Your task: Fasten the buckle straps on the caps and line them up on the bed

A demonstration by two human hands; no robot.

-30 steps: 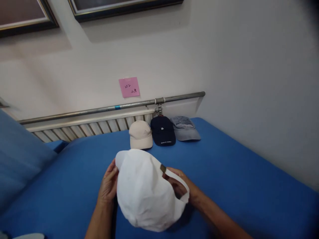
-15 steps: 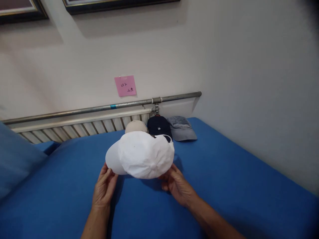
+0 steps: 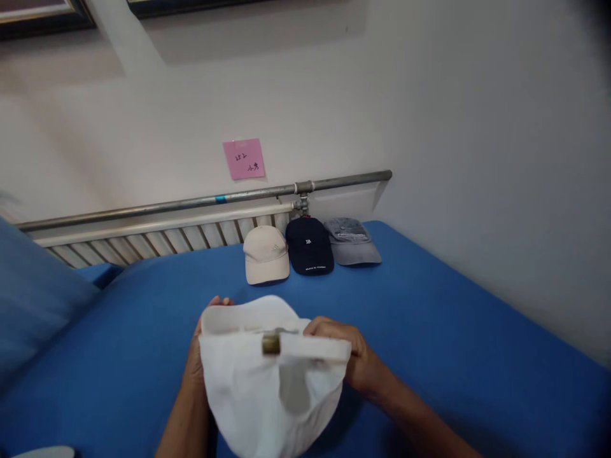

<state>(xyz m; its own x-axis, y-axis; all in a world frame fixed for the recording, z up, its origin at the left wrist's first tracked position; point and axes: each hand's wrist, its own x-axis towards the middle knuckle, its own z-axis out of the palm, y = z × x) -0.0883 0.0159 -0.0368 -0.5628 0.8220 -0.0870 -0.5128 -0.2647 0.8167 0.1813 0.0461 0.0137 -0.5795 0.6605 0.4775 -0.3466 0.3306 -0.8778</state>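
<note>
A white baseball cap (image 3: 248, 388) hangs above the blue surface, its opening tipped upward and its rear strap with a brass-coloured buckle facing me. At the cap's left side my left hand (image 3: 195, 350) grips it, most of the fingers hidden behind the fabric. My right hand (image 3: 351, 353) is closed on the right edge beside the strap. Beyond the cap, three more lie in a row: a beige cap (image 3: 265, 256), a dark navy cap (image 3: 309, 251) with small white lettering, and a grey cap (image 3: 354, 245).
A blue-covered bed-like surface (image 3: 429, 337) meets the wall. Behind it run a white radiator (image 3: 191, 236) and a metal pipe (image 3: 181, 208). A pink note (image 3: 244, 159) sticks to the wall. A pale rounded object (image 3: 48, 452) shows at the lower left edge.
The white cap has come closer to me and turned over, from crown up to opening and rear strap showing. Both hands stayed on it. The beige and navy caps are now uncovered.
</note>
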